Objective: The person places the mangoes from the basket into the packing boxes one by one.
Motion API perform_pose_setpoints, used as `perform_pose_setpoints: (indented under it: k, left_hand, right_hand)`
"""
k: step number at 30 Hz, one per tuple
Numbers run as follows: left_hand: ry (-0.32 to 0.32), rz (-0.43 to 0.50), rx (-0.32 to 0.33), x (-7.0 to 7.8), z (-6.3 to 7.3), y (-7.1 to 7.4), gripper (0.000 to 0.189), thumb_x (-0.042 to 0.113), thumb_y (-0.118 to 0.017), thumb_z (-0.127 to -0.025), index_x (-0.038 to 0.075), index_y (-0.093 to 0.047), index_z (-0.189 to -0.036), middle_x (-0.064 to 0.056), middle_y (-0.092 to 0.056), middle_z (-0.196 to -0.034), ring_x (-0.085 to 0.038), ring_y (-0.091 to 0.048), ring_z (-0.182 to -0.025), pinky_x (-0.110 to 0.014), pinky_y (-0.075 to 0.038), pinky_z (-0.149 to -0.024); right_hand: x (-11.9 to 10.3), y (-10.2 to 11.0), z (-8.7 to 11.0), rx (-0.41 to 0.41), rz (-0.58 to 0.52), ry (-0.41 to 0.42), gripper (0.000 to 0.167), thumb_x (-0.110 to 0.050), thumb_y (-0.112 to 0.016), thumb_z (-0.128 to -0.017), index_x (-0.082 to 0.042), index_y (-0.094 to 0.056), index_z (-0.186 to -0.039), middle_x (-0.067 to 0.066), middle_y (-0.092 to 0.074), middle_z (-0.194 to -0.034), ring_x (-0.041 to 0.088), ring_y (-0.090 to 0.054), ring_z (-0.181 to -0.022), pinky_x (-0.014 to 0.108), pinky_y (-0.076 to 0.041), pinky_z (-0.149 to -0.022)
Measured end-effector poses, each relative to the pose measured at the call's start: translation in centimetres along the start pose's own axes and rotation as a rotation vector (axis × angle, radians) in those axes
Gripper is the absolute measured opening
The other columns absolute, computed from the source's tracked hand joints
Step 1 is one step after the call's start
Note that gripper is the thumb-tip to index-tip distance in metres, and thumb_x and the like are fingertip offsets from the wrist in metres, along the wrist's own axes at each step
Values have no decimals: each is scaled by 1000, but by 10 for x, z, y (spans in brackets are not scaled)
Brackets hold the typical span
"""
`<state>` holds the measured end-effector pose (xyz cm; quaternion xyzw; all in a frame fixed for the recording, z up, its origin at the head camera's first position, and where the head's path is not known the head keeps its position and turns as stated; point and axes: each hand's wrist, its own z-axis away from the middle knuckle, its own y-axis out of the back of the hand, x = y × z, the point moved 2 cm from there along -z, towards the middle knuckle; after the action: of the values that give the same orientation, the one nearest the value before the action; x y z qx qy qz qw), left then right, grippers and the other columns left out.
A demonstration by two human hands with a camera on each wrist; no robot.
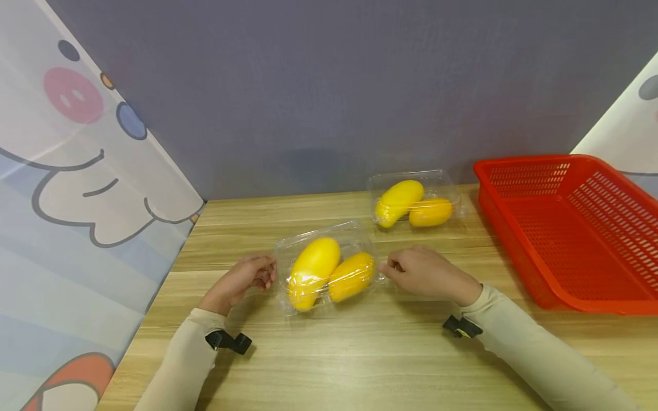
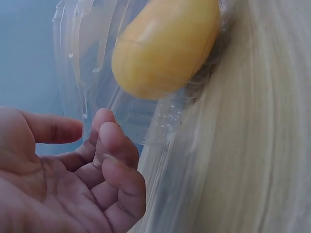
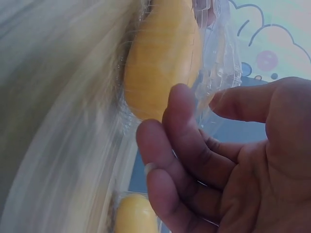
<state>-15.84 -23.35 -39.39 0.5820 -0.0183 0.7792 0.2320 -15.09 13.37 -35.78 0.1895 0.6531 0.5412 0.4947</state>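
Observation:
A clear plastic clamshell box [image 1: 353, 234] with two yellow mangoes lies slightly turned between both hands. Its larger mango [image 1: 317, 265] is on the left; a smaller, deeper yellow mango [image 1: 352, 277] is on the right. My left hand [image 1: 247, 278] pinches the box's left edge between thumb and fingertips. In the left wrist view, its other fingers [image 2: 124, 182] curl loosely below the rim. At the opposite edge, my right hand [image 1: 429, 273] pinches the plastic with thumb [image 3: 238, 103] and index finger.
Behind and to the right, a second clear box [image 1: 437, 180] with two yellow mangoes stands near the grey wall [image 1: 308, 97]. A red plastic basket [image 1: 534, 262] occupies the table's right side. Cartoon-printed panels [image 1: 87, 217] flank the wooden table [image 1: 329, 365].

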Motion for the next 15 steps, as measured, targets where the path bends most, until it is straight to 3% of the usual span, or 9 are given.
perform_pose_setpoints:
  k: [8,15]
  left_hand:
    - [-3,23,21,0,1,-2,30,26,-40,-108,3,-55,-95,1,-57,-75,-13,-55,-65,-29,-46,-63]
    - [4,77,55,1,-1,-3,26,24,-40,-107,0,-50,-109,2,-57,-78,-11,-57,-66,-26,-46,-61]
  right_hand:
    - [3,-4,-4,-34,-90,-5,23,-32,-51,-102,-18,-64,-90,-11,-58,-61,8,-49,-53,26,-41,-58]
    - [7,-7,-8,-53,-185,-10,26,-31,-47,-105,-11,-63,-104,-7,-58,-63,10,-47,-53,27,-42,-59]
